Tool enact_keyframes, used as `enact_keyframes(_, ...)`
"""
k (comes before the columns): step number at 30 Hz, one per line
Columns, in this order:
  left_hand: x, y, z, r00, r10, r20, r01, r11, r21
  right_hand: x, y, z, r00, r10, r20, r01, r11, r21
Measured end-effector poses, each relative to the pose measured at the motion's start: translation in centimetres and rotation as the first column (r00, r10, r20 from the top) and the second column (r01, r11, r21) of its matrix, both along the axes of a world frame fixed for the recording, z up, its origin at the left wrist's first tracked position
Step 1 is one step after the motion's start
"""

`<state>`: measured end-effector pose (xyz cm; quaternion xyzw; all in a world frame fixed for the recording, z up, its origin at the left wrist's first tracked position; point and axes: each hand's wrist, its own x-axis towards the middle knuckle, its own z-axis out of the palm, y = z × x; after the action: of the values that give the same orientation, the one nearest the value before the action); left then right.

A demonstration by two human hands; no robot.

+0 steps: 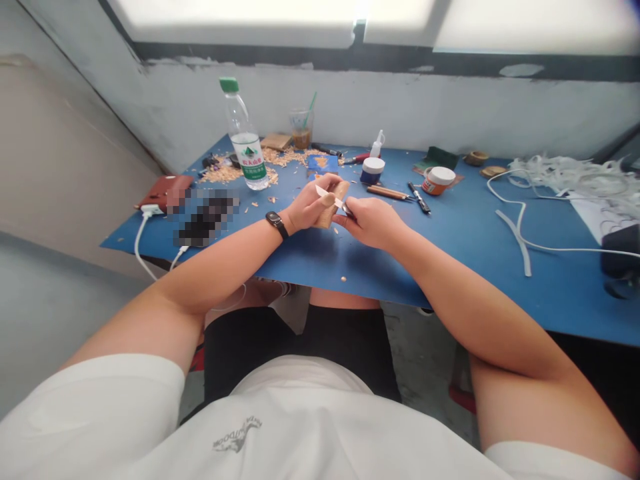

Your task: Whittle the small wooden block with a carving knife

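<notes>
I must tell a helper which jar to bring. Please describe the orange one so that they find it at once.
On the blue table, look beyond the right hand. Two white-lidded jars stand there; the orange jar is the right one, beside a black tool. The other jar is dark blue.

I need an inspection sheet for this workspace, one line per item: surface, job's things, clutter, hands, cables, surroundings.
Surface: blue table, with wood shavings piled at the far left.
Job's things: wood piece and knife, both held over the table.
Clutter: bottle, cup, blue jar, orange jar, hand tools, white strips.
Hands: left hand grips the wood piece; right hand grips the knife.
Cables: left cable hangs off the table edge; right cable lies across the table.
Surroundings: white wall, window above.
</notes>
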<state>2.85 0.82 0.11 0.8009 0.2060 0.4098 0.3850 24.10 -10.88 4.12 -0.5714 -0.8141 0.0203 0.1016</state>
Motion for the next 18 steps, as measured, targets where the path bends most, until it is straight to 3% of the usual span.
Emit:
enact_keyframes(9,-0.1,0.0,0.0,0.997,0.079,0.001,-0.079,0.996,0.045,0.1,0.8,-0.6,0.999,-0.021,-0.026,0.022,0.999,0.035)
enact_keyframes(18,0.4,1.3,-0.5,0.997,0.071,0.009,-0.071,0.997,-0.020,-0.5,1.5,-0.4,0.991,-0.130,0.013,0.129,0.990,0.051)
